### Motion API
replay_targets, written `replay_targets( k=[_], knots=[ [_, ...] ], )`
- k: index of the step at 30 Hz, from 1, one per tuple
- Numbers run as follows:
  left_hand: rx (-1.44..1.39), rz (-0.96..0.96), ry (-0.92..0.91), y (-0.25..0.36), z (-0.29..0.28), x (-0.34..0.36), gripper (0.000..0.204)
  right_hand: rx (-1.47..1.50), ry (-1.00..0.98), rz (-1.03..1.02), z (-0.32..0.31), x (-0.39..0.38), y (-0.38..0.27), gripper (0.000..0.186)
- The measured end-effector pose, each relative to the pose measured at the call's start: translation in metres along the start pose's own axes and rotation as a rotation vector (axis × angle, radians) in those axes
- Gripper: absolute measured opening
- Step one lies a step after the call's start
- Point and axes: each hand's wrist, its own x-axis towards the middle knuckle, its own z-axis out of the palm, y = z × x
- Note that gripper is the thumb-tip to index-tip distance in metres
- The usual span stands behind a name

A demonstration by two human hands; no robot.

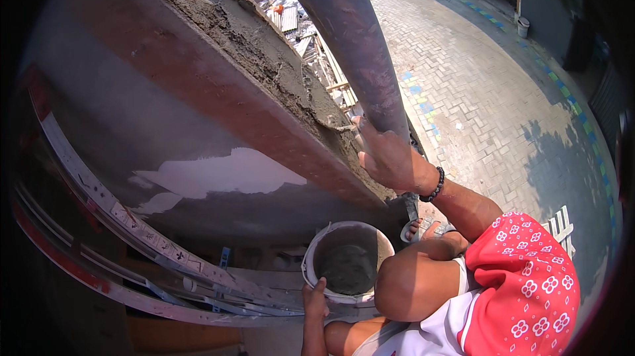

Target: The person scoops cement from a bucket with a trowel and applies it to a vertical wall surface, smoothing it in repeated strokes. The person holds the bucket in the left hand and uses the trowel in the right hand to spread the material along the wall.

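My left hand (316,300) is closed on the near left rim of a round white bucket (309,250). Grey wet mortar (350,273) lies inside the bucket, which stands beside my bent knee. My right hand (390,157), with a dark bead bracelet at its wrist, is at the top edge of a wall, beside a thick dark pole. Its fingers look bent, and what they hold, if anything, is hidden. A thin, mortar-smeared edge shows just beyond the fingertips. Rough grey mortar (245,51) covers the wall top, running from the upper left down to my right hand.
The thick pole (357,32) rises close to my right hand. A ladder (126,223) leans at the left, below the wall's reddish band (198,101). Pale debris (324,68) lies beyond the wall. A paved yard (463,78) spreads far below at the right.
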Motion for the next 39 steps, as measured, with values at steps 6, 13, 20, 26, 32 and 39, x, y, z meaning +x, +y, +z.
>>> replay_targets(
  k=[6,13,20,26,32,39],
  knots=[
    [-0.007,-0.040,-0.042,0.007,0.005,0.002,0.036,-0.002,-0.139,0.109,0.025,-0.038,0.050,0.056],
    [-0.121,0.047,-0.048,-0.023,-0.004,0.020,0.037,0.179,-0.213,0.273,0.060,-0.069,0.059,0.057],
    [-0.029,-0.074,-0.039,-0.005,0.000,0.017,0.039,0.214,-0.318,0.424,0.074,-0.106,0.065,0.053],
    [-0.045,-0.032,-0.051,-0.012,-0.005,0.021,0.040,0.551,-0.174,0.681,0.075,-0.110,0.072,0.041],
    [-0.129,0.016,-0.053,-0.016,-0.004,0.018,0.038,0.683,-0.120,0.438,0.053,-0.033,0.053,0.042],
    [-0.069,0.012,-0.041,-0.023,-0.011,0.020,0.037,0.473,-0.172,0.100,0.033,-0.046,0.034,0.060]
  ],
)
